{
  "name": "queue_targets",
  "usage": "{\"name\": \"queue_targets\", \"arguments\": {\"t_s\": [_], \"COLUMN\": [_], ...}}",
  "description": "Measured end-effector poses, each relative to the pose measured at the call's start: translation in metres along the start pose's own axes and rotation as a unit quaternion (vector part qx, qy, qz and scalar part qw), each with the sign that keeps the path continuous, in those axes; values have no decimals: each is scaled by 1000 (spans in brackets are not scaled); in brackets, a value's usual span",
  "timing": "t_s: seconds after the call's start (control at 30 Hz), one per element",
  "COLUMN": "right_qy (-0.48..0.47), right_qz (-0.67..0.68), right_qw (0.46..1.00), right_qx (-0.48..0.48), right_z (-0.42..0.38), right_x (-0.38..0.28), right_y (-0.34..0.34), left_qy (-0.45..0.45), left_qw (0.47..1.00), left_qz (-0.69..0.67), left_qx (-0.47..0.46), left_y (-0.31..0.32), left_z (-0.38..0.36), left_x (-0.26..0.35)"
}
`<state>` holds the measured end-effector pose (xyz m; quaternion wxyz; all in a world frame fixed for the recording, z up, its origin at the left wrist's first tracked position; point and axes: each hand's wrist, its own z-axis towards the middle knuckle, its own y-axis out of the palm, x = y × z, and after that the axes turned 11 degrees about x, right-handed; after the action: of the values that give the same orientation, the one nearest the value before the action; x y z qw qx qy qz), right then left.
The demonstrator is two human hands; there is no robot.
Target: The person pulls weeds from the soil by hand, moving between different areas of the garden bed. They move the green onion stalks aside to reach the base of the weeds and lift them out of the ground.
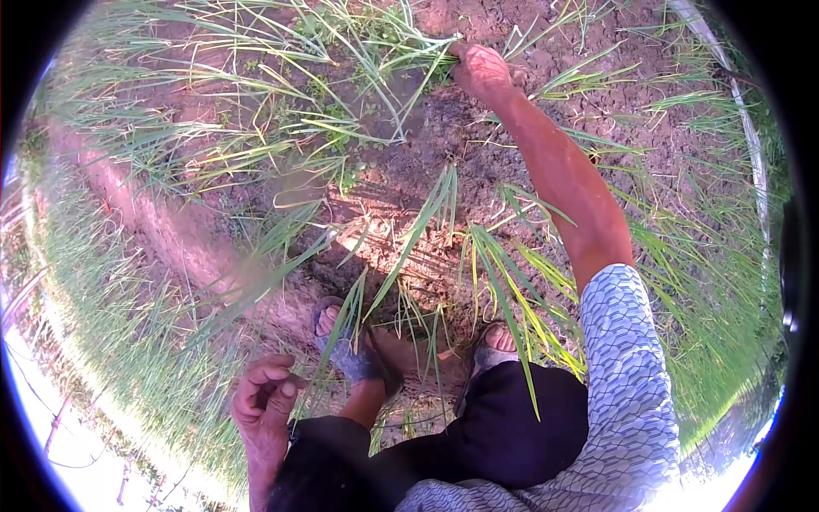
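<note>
My right hand (485, 72) reaches far forward, closed at the base of a tuft of green plants (437, 64); long thin leaves and small leafy weeds mix there, and the fingertips are partly hidden. Close to my left knee is my left hand (266, 397), raised off the soil with its fingers curled toward the thumb. Whatever those fingers hold, if anything, cannot be made out. Long onion-like leaves (418, 235) stand in the soil between my arms.
My sandalled feet (354, 354) are on the soil among the plants. Brown, clumpy soil (444, 128) shows between the rows. A bare earth strip (171, 230) runs along the left, with dense green leaves (111, 299) beyond. A pale line (751, 145) edges the bed at right.
</note>
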<state>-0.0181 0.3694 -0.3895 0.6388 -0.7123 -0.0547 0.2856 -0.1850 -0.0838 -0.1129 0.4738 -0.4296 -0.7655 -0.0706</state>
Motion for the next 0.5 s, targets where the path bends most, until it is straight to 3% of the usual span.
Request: {"name": "queue_targets", "arguments": {"t_s": [0.17, 0.27, 0.3, 0.33, 0.37, 0.4, 0.43, 0.5], "right_qy": [-43, 4, -86, 20, 125, 226, 217, 48], "right_qz": [-14, -38, -55, 115, 279, 432, 379, 145], "right_qw": [999, 999, 995, 993, 951, 871, 893, 988], "right_qx": [-13, -7, -20, -35, -49, -62, -113, -14], "right_z": [9, 18, 28, 20, 5, -6, -11, -26], "right_x": [2, 5, 36, 34, 26, 21, 23, 15], "right_y": [-3, 6, 29, 19, 0, -13, -18, -13], "left_qy": [-4, 6, 1, -4, -9, -10, -9, -3], "left_qw": [1000, 1000, 1000, 1000, 1000, 1000, 1000, 1000], "left_qz": [5, 7, 7, 5, 2, 0, 0, 15], "left_qx": [3, 5, 5, 6, 8, 7, 6, -1], "left_y": [-2, -2, -4, -6, -7, -8, -9, -7], "left_z": [0, 0, 0, 1, 0, -1, 0, 1], "left_x": [-1, -1, -1, -2, -4, -6, -7, -5]}}
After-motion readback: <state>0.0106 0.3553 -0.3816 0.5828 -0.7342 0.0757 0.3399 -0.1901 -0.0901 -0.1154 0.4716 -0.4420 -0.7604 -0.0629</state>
